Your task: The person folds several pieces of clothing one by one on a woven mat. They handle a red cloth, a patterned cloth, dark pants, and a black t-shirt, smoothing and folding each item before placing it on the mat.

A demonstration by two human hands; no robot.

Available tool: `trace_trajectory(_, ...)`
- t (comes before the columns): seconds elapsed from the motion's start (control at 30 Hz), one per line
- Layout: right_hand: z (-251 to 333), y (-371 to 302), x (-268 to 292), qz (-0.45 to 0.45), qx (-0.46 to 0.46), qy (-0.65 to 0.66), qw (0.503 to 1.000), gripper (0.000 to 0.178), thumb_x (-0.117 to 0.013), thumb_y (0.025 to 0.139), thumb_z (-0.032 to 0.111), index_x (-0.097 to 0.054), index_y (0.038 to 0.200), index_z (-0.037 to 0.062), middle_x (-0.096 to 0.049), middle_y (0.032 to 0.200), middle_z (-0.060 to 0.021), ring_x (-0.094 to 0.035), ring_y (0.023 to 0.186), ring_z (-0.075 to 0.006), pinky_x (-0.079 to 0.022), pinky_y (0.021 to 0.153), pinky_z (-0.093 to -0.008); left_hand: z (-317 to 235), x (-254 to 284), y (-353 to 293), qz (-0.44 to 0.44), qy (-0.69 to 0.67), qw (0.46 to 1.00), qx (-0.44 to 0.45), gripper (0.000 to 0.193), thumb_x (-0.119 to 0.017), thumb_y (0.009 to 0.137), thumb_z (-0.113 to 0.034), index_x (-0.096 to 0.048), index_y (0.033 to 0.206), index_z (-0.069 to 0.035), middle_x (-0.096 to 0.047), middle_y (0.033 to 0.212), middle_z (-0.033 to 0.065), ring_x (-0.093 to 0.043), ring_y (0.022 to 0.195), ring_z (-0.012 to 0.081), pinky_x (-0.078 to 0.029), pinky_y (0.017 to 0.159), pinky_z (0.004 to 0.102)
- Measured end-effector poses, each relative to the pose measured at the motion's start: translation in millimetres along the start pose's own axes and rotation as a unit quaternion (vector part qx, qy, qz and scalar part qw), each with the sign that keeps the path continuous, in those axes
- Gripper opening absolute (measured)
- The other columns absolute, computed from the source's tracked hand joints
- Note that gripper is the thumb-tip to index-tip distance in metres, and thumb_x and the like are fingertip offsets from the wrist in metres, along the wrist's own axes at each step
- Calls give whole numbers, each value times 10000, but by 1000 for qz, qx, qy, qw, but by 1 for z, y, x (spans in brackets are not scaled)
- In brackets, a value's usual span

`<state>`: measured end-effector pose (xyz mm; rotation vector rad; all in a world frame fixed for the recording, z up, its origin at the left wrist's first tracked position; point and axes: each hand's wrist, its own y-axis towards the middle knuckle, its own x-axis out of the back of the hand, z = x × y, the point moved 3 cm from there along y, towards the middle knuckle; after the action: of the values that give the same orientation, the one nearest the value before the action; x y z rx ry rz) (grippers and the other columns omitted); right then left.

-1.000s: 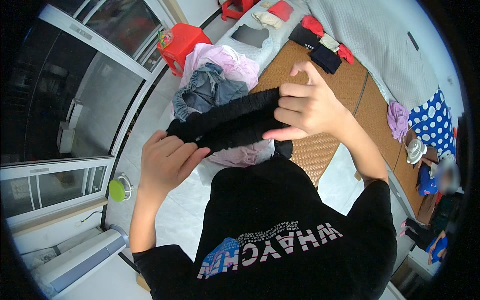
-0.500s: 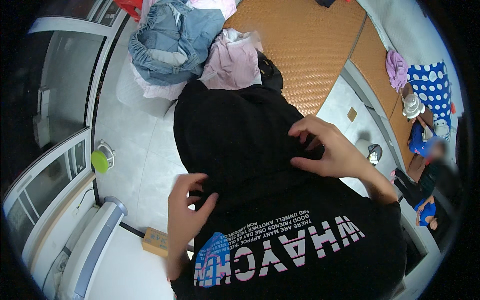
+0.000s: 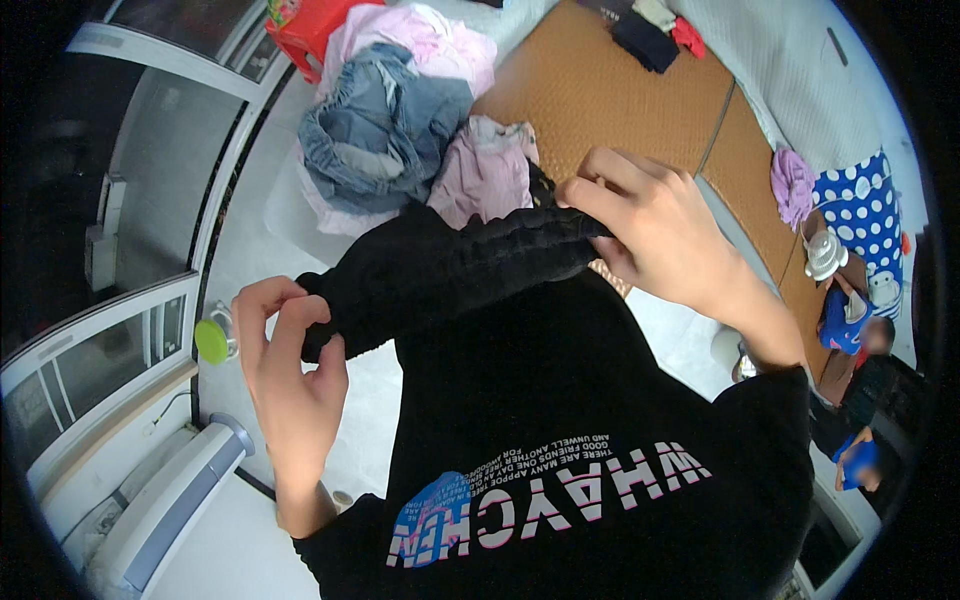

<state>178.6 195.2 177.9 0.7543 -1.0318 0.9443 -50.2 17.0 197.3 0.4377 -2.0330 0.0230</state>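
Observation:
A black garment with a gathered, elastic-looking band is stretched between my hands in front of my black T-shirt. My left hand pinches its left end, thumb and fingers closed on the cloth. At the right end, my right hand grips the band, held higher and farther off than the left. Just beyond the garment lie a pale pink garment and a pair of blue jeans with an elastic waist, heaped on more pink clothes.
A woven mat covers the surface ahead, with dark, white and red clothes at its far edge. At the far left stands a red stool. A green-topped object is on the floor. Two people sit at the right by a polka-dot cushion.
Both hands have closed on the black garment and lifted its band, spreading apart. My left hand moved left and away; the right moved up. The view has shifted, showing more of the far side.

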Motion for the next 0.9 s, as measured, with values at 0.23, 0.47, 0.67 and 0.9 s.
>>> trace_trajectory(0.23, -46, 39, 42, -60, -15, 92, 994, 338, -537, 681, -132, -567, 972, 37, -612, 928, -89, -651, 858, -212, -519, 674, -323, 26, 24, 56, 55, -18, 998, -26, 350, -540, 629, 157, -487, 924, -24, -527, 963, 112, -559, 944, 240, -418, 874, 293)
trace_trajectory(0.47, -86, 54, 54, 20, -28, 218, 975, 359, -557, 682, -143, -564, 998, 28, -611, 934, -41, -630, 905, -167, -530, 773, -304, 55, 37, 93, 125, -39, 991, -34, 315, -513, 646, 151, -498, 918, -6, -500, 929, 126, -553, 890, 272, -426, 819, 307)
trace_trajectory(0.67, -24, 21, -26, 113, 144, 288, 940, 477, -597, 645, -128, -638, 1080, 64, -632, 1039, -108, -651, 943, -285, -540, 761, -367, 22, -46, 19, 326, -138, 930, -103, 460, -534, 695, 136, -594, 1095, -83, -565, 1124, 115, -599, 1044, 288, -501, 874, 369)
trace_trajectory(0.9, -26, -85, -93, 196, 31, 392, 898, 523, -632, 736, -7, -601, 1248, 88, -610, 1221, -156, -603, 1097, -319, -508, 938, -403, 39, -98, -96, 306, -283, 908, 37, 461, -624, 807, 25, -578, 1252, -87, -558, 1300, 118, -564, 1179, 276, -465, 989, 357)
